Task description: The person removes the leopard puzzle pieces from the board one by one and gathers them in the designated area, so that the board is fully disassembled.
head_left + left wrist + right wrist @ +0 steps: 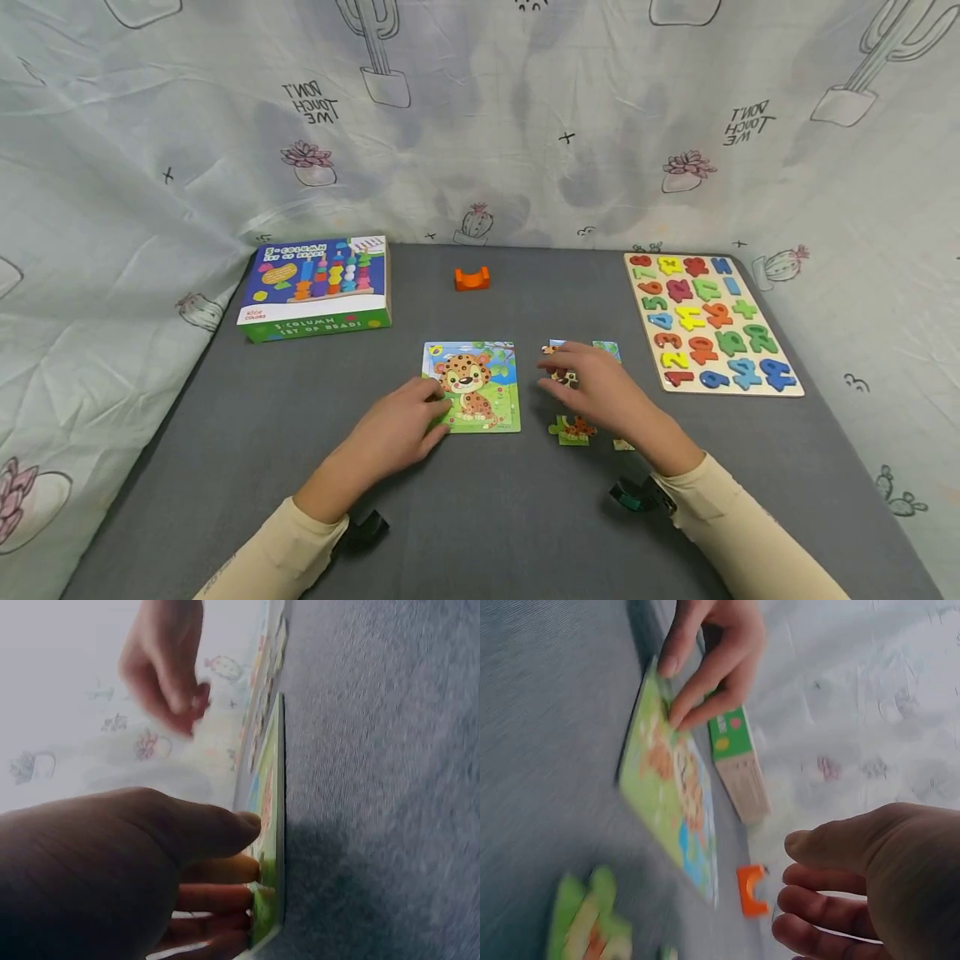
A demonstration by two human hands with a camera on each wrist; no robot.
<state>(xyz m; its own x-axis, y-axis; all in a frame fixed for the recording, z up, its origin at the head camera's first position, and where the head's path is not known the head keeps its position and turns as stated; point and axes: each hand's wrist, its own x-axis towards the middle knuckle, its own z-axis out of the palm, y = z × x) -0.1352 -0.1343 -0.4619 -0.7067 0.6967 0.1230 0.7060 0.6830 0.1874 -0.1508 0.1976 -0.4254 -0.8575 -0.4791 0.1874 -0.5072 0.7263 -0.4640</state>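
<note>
A square puzzle board (502, 404) with a spotted leopard cub on green and blue lies flat at the middle of the table. My left hand (397, 427) rests on its left edge, thumb and fingertips on the surface; the left wrist view shows the fingers on its green part. To the right of the board, my right hand (600, 385) hovers over loose puzzle pieces (573, 431), partly covering them. In the right wrist view its fingers (821, 907) are loosely bent, with nothing seen between them and the thumb.
A boxed bead toy (322, 287) stands at the back left. An orange arch block (472, 279) sits near the back edge. At the right lies a board of coloured numbers and letters (712, 325). A cactus-print cloth (510, 125) hangs behind the grey table (480, 517).
</note>
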